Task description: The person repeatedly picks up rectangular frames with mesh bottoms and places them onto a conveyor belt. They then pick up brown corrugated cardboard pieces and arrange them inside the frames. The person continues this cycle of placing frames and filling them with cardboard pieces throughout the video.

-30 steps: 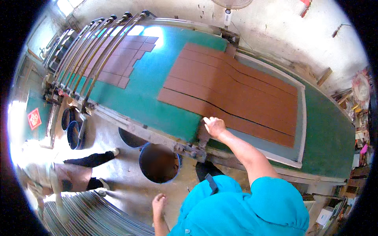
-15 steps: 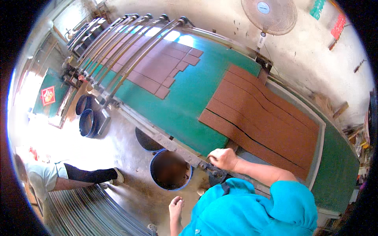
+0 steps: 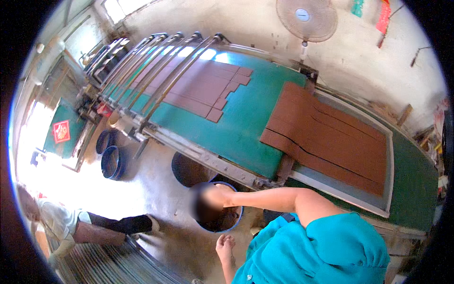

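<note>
My right arm reaches left, putting my right hand over a round blue-rimmed bucket beside the conveyor. A blurred patch covers the fingers, so whether they hold anything is hidden. Dark brown matter shows inside the bucket. Low in front of my teal shirt, my left hand has its fingers curled in, with nothing visible in them. Ridged brown slabs lie side by side at the right, bridging the end of the green conveyor belt and a grey-framed board.
Flatter brown pieces lie on the belt under several metal rollers. Another dark bucket stands under the conveyor edge, with a blue one farther left. A person bends by a stack of long grey strips. A fan stands behind.
My right hand, a closed fist at the conveyor's near edge before, has moved left and down over the bucket. The view has shifted slightly. My left hand stays low and curled.
</note>
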The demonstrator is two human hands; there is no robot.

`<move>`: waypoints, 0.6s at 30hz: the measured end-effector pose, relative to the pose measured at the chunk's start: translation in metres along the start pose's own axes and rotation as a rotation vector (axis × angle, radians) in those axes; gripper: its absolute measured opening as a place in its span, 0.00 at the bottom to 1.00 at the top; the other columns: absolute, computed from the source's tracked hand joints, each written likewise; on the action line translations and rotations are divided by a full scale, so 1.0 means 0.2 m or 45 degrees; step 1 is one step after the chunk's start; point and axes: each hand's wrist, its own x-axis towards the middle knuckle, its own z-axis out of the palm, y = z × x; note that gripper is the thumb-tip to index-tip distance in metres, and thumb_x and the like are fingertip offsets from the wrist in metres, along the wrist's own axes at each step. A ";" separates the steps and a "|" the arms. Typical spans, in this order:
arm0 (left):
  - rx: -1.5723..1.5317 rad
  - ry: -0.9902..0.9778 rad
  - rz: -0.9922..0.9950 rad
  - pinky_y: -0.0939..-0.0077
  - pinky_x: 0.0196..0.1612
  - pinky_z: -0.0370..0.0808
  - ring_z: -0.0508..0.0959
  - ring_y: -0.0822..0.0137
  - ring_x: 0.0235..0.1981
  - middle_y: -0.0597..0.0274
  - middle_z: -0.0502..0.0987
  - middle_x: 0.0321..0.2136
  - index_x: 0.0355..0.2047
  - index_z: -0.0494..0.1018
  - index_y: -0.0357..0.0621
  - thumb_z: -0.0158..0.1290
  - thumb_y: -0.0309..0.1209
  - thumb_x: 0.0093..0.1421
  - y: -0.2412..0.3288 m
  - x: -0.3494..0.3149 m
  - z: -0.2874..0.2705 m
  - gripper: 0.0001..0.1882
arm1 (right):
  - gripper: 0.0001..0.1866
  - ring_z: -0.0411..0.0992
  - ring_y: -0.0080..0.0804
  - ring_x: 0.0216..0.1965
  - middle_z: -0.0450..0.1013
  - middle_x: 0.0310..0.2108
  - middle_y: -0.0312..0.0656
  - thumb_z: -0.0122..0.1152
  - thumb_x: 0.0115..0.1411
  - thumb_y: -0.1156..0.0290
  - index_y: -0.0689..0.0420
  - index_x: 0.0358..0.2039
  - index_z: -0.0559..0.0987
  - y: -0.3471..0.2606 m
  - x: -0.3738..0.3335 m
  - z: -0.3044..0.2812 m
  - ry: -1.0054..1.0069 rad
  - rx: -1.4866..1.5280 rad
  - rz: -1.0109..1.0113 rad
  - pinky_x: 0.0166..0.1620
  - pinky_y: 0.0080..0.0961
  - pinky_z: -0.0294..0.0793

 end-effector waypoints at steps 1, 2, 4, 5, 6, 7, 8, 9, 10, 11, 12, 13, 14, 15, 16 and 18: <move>0.060 -0.001 0.000 0.76 0.34 0.75 0.77 0.65 0.33 0.53 0.74 0.39 0.51 0.62 0.32 0.46 0.22 0.57 0.01 0.03 0.00 0.20 | 0.09 0.73 0.48 0.34 0.74 0.28 0.49 0.49 0.48 0.68 0.52 0.27 0.78 0.06 -0.06 -0.04 -0.022 -0.075 0.053 0.36 0.44 0.72; 0.108 -0.008 0.007 0.76 0.35 0.76 0.77 0.64 0.34 0.53 0.74 0.39 0.51 0.60 0.31 0.45 0.22 0.57 0.03 0.06 0.01 0.21 | 0.09 0.73 0.49 0.33 0.74 0.27 0.49 0.49 0.47 0.67 0.52 0.25 0.77 0.14 -0.12 -0.10 -0.020 -0.189 0.183 0.34 0.45 0.71; 0.020 -0.054 0.053 0.75 0.32 0.76 0.78 0.63 0.33 0.51 0.74 0.39 0.51 0.59 0.32 0.45 0.21 0.57 0.10 0.14 0.07 0.20 | 0.10 0.73 0.50 0.35 0.74 0.31 0.49 0.47 0.47 0.66 0.52 0.26 0.77 0.29 -0.27 -0.24 -0.045 -0.283 0.241 0.37 0.46 0.71; -0.019 -0.084 0.081 0.75 0.30 0.75 0.78 0.62 0.33 0.50 0.74 0.39 0.52 0.59 0.33 0.45 0.22 0.58 0.16 0.19 0.11 0.20 | 0.12 0.73 0.49 0.36 0.74 0.32 0.49 0.46 0.47 0.66 0.53 0.27 0.78 0.37 -0.32 -0.32 -0.036 -0.366 0.264 0.38 0.46 0.71; -0.073 -0.100 0.086 0.75 0.28 0.75 0.78 0.61 0.32 0.49 0.74 0.39 0.52 0.58 0.35 0.45 0.22 0.59 0.22 0.24 0.17 0.20 | 0.13 0.73 0.47 0.37 0.74 0.33 0.48 0.45 0.49 0.65 0.52 0.29 0.78 0.45 -0.39 -0.42 -0.023 -0.410 0.298 0.39 0.44 0.72; 0.012 -0.176 0.140 0.75 0.29 0.75 0.78 0.61 0.33 0.48 0.74 0.39 0.52 0.58 0.34 0.45 0.22 0.59 0.30 0.30 0.22 0.20 | 0.15 0.72 0.44 0.40 0.74 0.36 0.46 0.45 0.52 0.65 0.52 0.36 0.77 0.52 -0.42 -0.51 -0.063 -0.479 0.439 0.42 0.40 0.71; 0.085 -0.235 0.167 0.75 0.29 0.76 0.78 0.61 0.34 0.48 0.73 0.40 0.52 0.58 0.32 0.45 0.21 0.59 0.39 0.37 0.29 0.20 | 0.15 0.71 0.43 0.41 0.74 0.37 0.45 0.45 0.55 0.62 0.53 0.36 0.77 0.59 -0.44 -0.60 -0.005 -0.522 0.510 0.42 0.40 0.71; 0.195 -0.287 0.202 0.74 0.31 0.76 0.78 0.61 0.35 0.48 0.73 0.40 0.52 0.58 0.32 0.45 0.22 0.59 0.47 0.43 0.37 0.20 | 0.15 0.71 0.44 0.41 0.74 0.36 0.46 0.45 0.55 0.59 0.53 0.33 0.76 0.65 -0.45 -0.68 0.123 -0.539 0.496 0.42 0.41 0.72; 0.346 -0.339 0.253 0.73 0.33 0.77 0.78 0.61 0.35 0.49 0.73 0.40 0.52 0.58 0.31 0.45 0.22 0.59 0.56 0.48 0.45 0.20 | 0.17 0.70 0.45 0.42 0.72 0.38 0.47 0.45 0.57 0.56 0.56 0.36 0.74 0.71 -0.43 -0.76 0.123 -0.630 0.545 0.42 0.42 0.71; 0.406 -0.382 0.287 0.72 0.37 0.77 0.78 0.60 0.37 0.49 0.72 0.41 0.52 0.58 0.32 0.45 0.23 0.59 0.65 0.52 0.54 0.21 | 0.20 0.68 0.45 0.46 0.70 0.43 0.48 0.44 0.58 0.55 0.58 0.40 0.73 0.77 -0.38 -0.83 0.229 -0.640 0.559 0.45 0.42 0.70; 0.336 -0.389 0.215 0.73 0.37 0.77 0.77 0.60 0.37 0.49 0.72 0.42 0.52 0.58 0.32 0.45 0.23 0.59 0.72 0.57 0.64 0.21 | 0.24 0.66 0.45 0.50 0.68 0.47 0.49 0.43 0.59 0.53 0.59 0.45 0.71 0.83 -0.32 -0.89 0.324 -0.655 0.580 0.48 0.43 0.68; 0.274 -0.412 0.182 0.73 0.38 0.77 0.77 0.60 0.38 0.49 0.72 0.42 0.53 0.58 0.32 0.45 0.24 0.59 0.79 0.61 0.74 0.21 | 0.27 0.60 0.45 0.55 0.64 0.52 0.50 0.42 0.59 0.51 0.61 0.50 0.66 0.89 -0.23 -0.94 0.375 -0.712 0.606 0.53 0.44 0.62; 0.215 -0.436 0.149 0.73 0.38 0.77 0.77 0.60 0.39 0.49 0.71 0.43 0.53 0.58 0.32 0.45 0.24 0.59 0.86 0.65 0.84 0.21 | 0.32 0.55 0.45 0.60 0.59 0.57 0.51 0.42 0.60 0.49 0.63 0.54 0.62 0.95 -0.11 -0.99 0.385 -0.769 0.671 0.57 0.45 0.56; 0.227 -0.459 0.083 0.73 0.39 0.76 0.76 0.59 0.41 0.48 0.70 0.44 0.54 0.56 0.33 0.46 0.24 0.58 0.93 0.70 0.93 0.23 | 0.34 0.49 0.44 0.62 0.54 0.60 0.52 0.41 0.60 0.48 0.63 0.57 0.59 1.01 0.02 -1.05 0.419 -0.748 0.669 0.59 0.47 0.50; 0.196 -0.464 0.018 0.69 0.39 0.76 0.76 0.55 0.41 0.45 0.69 0.46 0.57 0.52 0.34 0.47 0.24 0.58 0.99 0.76 1.03 0.28 | 0.36 0.44 0.44 0.65 0.49 0.62 0.52 0.40 0.60 0.47 0.64 0.59 0.56 1.07 0.17 -1.10 0.436 -0.728 0.683 0.62 0.48 0.44; 0.040 -0.516 -0.074 0.65 0.40 0.76 0.75 0.51 0.42 0.42 0.66 0.49 0.60 0.45 0.38 0.47 0.26 0.58 1.08 0.89 1.21 0.32 | 0.38 0.39 0.44 0.66 0.44 0.64 0.52 0.39 0.60 0.45 0.64 0.60 0.53 1.18 0.49 -1.20 0.500 -0.787 0.656 0.62 0.50 0.39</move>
